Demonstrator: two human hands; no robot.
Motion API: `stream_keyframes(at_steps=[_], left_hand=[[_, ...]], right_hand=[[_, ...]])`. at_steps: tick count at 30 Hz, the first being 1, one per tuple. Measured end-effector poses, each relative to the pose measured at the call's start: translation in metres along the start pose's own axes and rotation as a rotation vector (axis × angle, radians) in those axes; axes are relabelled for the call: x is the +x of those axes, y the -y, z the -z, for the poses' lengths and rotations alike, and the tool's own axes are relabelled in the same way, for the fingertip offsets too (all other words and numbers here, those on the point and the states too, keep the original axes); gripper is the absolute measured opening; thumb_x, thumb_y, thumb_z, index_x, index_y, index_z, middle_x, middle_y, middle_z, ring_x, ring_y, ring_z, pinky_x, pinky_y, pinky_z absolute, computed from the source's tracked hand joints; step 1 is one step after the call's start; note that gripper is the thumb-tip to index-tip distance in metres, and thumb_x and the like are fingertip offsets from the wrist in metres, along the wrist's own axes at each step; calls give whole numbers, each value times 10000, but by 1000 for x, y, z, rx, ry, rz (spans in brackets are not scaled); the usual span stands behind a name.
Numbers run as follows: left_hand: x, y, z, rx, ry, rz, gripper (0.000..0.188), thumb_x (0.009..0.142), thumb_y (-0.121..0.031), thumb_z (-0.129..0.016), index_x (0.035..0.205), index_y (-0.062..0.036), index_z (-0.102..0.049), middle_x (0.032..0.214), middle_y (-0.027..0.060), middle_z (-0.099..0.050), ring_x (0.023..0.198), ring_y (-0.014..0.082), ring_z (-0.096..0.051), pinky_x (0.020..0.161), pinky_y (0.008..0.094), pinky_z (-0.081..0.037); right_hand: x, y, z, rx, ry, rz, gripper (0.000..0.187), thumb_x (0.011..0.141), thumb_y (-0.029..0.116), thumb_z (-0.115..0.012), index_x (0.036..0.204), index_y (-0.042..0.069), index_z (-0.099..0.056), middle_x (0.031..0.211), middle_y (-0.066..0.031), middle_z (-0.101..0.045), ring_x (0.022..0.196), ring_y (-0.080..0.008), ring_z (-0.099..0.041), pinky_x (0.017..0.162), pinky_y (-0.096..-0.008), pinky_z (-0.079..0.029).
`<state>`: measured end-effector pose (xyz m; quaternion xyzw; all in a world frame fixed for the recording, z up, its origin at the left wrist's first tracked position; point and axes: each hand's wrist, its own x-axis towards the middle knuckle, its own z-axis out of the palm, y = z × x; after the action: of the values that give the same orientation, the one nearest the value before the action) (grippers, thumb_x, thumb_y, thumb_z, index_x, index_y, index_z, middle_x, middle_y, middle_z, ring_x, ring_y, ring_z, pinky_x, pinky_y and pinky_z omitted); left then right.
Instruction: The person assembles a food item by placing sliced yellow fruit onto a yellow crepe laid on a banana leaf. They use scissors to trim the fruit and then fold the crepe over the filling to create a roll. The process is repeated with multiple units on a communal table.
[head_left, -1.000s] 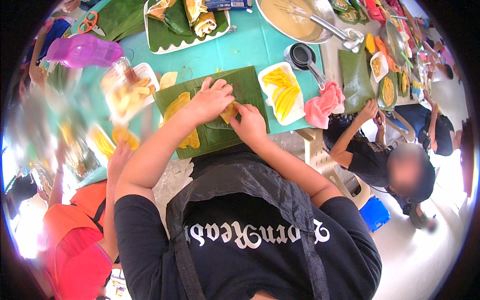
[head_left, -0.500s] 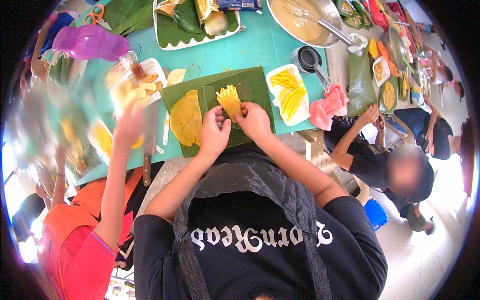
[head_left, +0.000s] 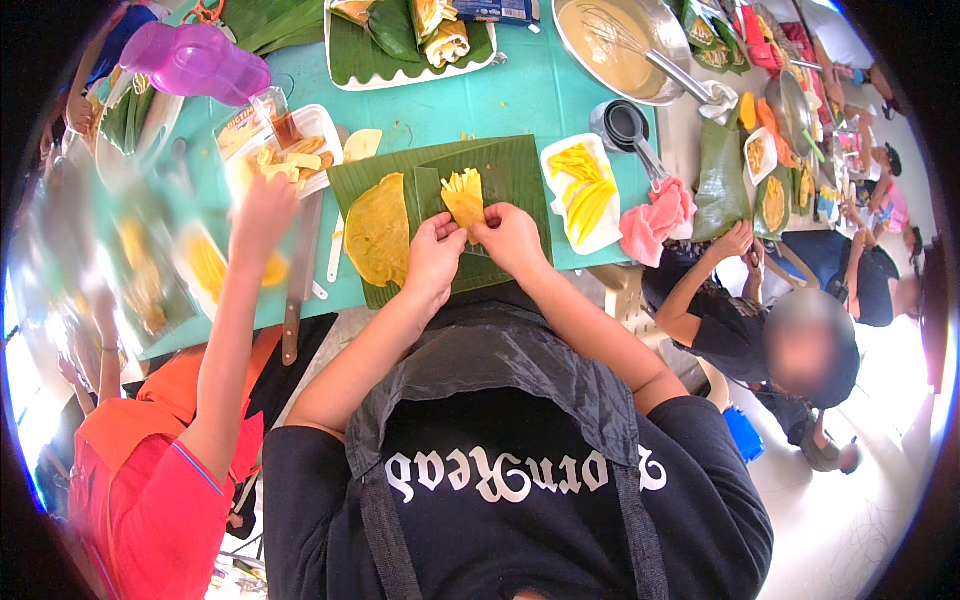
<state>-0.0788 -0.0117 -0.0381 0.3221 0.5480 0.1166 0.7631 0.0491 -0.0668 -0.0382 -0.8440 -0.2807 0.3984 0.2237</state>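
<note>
A rolled yellow crepe [head_left: 463, 200], with pale yellow strips fanning out of its far end, lies over a banana leaf [head_left: 520, 180]. My right hand [head_left: 508, 238] pinches its lower right side between thumb and fingers. My left hand [head_left: 436, 255] is closed at the lower left edge of the roll, fingertips close to the right thumb. To the left, a flat yellow crepe [head_left: 378, 232] rests on the same leaf, partly past its edge. A white tray [head_left: 606, 236] of yellow strips stands right of the leaf.
A co-worker's hand [head_left: 265, 205] reaches into a food tray on the left. Beside it lies a knife [head_left: 292, 325], its handle past the table edge. Farther off are a batter bowl [head_left: 575, 75] with a whisk, measuring cups [head_left: 625, 122], a pink cloth [head_left: 655, 222] and a leaf-lined tray [head_left: 345, 75].
My left hand's fingers have drawn together and moved in toward my right thumb at the roll's lower end. The view has shifted slightly. The co-worker's hand stays at the food tray.
</note>
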Motion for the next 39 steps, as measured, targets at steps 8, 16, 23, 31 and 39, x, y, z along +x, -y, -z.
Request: stream_keyframes(at_steps=[8, 16, 23, 31, 39], left_hand=[[1, 0, 0, 33, -34, 28, 436, 893, -54, -596, 1286, 61, -446, 1085, 117, -592, 905, 167, -583, 774, 288, -488], [1, 2, -1, -8, -19, 96, 420, 911, -43, -580, 1293, 48, -433, 1060, 107, -610, 934, 183, -614, 794, 296, -513], [-4, 4, -7, 1, -62, 91, 408, 902, -43, -604, 1268, 43, -446, 1085, 114, -598, 962, 192, -608, 810, 300, -516], [-7, -2, -7, 99, -17, 76, 389, 901, -52, -613, 1243, 44, -453, 1052, 119, -606, 952, 194, -615, 805, 310, -517], [-1, 9, -4, 33, -2, 134, 298, 929, -95, -581, 1188, 33, -509, 1016, 111, -634, 881, 182, -631, 769, 308, -521]], right_hand=[[10, -18, -7, 329, 87, -139, 326, 775, 189, -695, 985, -59, -671, 866, -149, -701, 776, -225, -671, 716, -334, -528], [6, -3, 8, 493, 245, -332, 241, 849, 191, -659, 935, -34, -669, 787, -75, -669, 625, -120, -602, 533, -261, -475], [4, -2, 19, 453, 348, -392, 287, 893, 248, -649, 997, -20, -655, 844, -82, -673, 689, -137, -621, 600, -270, -501], [4, -6, 23, 500, 435, -419, 298, 895, 282, -622, 978, -3, -656, 839, -72, -674, 708, -154, -614, 612, -292, -492], [10, -12, 25, 525, 508, -466, 318, 924, 336, -585, 983, 30, -649, 826, -53, -659, 683, -144, -591, 603, -287, -479]])
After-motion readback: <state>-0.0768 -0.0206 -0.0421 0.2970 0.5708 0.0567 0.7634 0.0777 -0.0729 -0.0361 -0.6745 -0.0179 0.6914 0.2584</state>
